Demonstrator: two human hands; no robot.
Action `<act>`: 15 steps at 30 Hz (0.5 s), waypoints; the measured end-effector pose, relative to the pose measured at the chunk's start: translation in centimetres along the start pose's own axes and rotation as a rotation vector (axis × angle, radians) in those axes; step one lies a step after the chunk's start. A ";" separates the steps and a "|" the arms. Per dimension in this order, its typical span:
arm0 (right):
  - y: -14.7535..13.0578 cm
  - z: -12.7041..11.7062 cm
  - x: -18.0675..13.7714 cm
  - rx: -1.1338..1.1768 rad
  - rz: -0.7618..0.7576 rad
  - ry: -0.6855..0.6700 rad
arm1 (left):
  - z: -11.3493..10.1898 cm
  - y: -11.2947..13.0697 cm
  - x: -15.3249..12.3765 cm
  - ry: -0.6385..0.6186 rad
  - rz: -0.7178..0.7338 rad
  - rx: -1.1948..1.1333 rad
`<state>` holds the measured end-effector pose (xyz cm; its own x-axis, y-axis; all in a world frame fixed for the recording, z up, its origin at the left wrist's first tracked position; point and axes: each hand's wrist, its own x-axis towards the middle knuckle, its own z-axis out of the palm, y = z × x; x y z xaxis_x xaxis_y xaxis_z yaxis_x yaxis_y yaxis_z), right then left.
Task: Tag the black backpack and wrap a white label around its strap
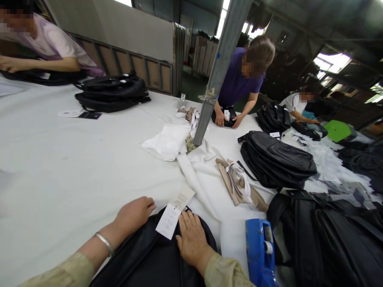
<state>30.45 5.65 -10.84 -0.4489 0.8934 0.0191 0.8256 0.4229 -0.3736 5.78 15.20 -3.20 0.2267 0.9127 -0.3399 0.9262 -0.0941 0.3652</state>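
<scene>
At the near edge of the white table [60,167], a black backpack [149,259] lies flat under both of the person's hands. Left hand [133,215]: curled loosely at the backpack's upper left edge, knuckles up; whether it grips the edge cannot be told. A metal bangle [104,242] sits on that wrist. Right hand [191,239]: flat, fingers spread, palm pressed on the backpack top, grasping nothing. White tags [175,213] lie between the two hands, touching the right fingertips and overlapping the backpack's top edge.

Just right of the backpack stands a blue tape dispenser [260,251], and right of that a pile of black bags [329,235]. Beyond it, a stack of backpacks [277,161] rests on the table, with a bundle of tan strips and white tags [241,185] beside it. A slanted metal post [218,67] meets the table at mid-frame, among white cloth [169,141].

Far left: another stack of bags [112,93] and a person in pink [50,44]. Behind the post, a person in purple [239,79] presses both hands on a small black bag [227,117]. At far right, a third person [299,104] works near a green item [338,129].
</scene>
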 end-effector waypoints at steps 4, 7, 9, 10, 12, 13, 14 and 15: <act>1.0 0.7 -0.1 -0.047 0.002 -0.045 | 0.4 -0.3 -5.0 0.160 0.144 -0.191; 1.2 0.8 0.1 -0.061 0.010 -0.058 | 2.6 -3.8 -9.4 0.211 -0.070 -0.287; 1.2 0.4 0.3 -0.032 -0.014 -0.068 | 4.0 -7.0 -12.7 0.171 -0.229 -0.374; 1.2 -0.1 0.3 -0.007 -0.026 -0.067 | 4.6 -8.5 -14.5 0.129 -0.283 -0.435; 1.0 -1.6 -0.1 0.057 -0.003 -0.026 | 5.7 -11.1 -18.4 0.040 -0.384 -0.609; 1.0 -2.4 -0.8 0.094 0.044 0.022 | 6.2 -12.0 -20.4 0.013 -0.452 -0.709; 1.1 -3.1 -1.8 0.132 0.114 0.086 | 6.8 -12.7 -22.3 0.000 -0.511 -0.788; 1.4 -3.7 -3.2 0.171 0.201 0.154 | 7.3 -13.0 -24.2 0.001 -0.549 -0.842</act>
<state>34.28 3.94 -7.97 -0.2146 0.9746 0.0642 0.8172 0.2151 -0.5348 -9.52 -8.57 -6.09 -0.1687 0.7456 -0.6446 0.3877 0.6515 0.6521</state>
